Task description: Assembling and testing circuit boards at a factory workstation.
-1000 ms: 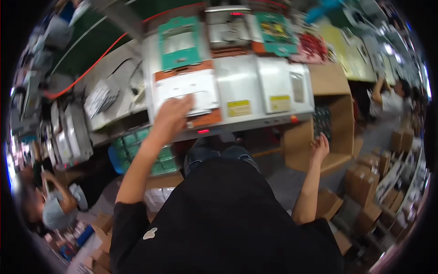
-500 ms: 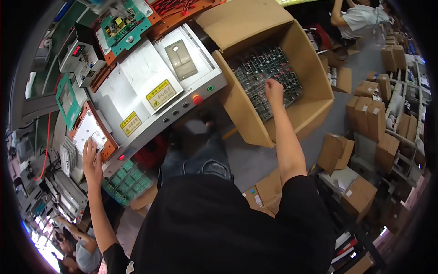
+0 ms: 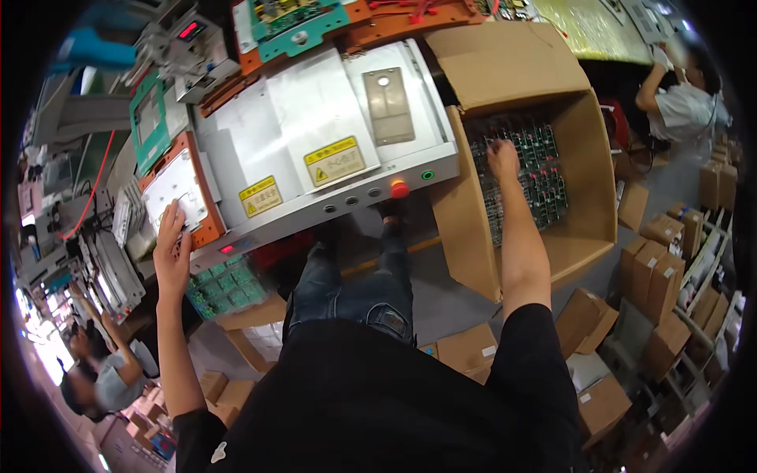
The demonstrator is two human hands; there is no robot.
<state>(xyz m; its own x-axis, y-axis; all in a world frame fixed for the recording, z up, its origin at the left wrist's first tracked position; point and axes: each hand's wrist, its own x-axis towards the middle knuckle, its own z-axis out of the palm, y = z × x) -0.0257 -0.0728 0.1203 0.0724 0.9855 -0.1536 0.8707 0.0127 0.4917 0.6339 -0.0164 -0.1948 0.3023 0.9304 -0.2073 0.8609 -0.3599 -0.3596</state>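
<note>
My right hand [image 3: 503, 160] reaches into a large open cardboard box [image 3: 587, 169] with its fingers curled closed. Its fingertips are among the green circuit boards [image 3: 544, 189] with small upright components that fill the box in rows. Whether a board is between the fingers is hidden. Far to the left, my left hand [image 3: 171, 240] rests with stretched fingers on the white plate [image 3: 169, 191] of an orange-framed fixture [image 3: 206, 229], at the left end of a metal machine [image 3: 276, 118]. Nothing shows in the left hand.
A red button [image 3: 400, 189] and a green one [image 3: 428, 176] sit on the machine's front edge. Green board panels [image 3: 229, 288] lie below its left end. Cartons [image 3: 654, 276] and shelving line the right side. One person [image 3: 686, 102] works at far right, another [image 3: 110, 370] at lower left.
The view has shifted, so the machine and box appear farther right. My right hand has moved toward the far left part of the boards. My left hand stays on the fixture.
</note>
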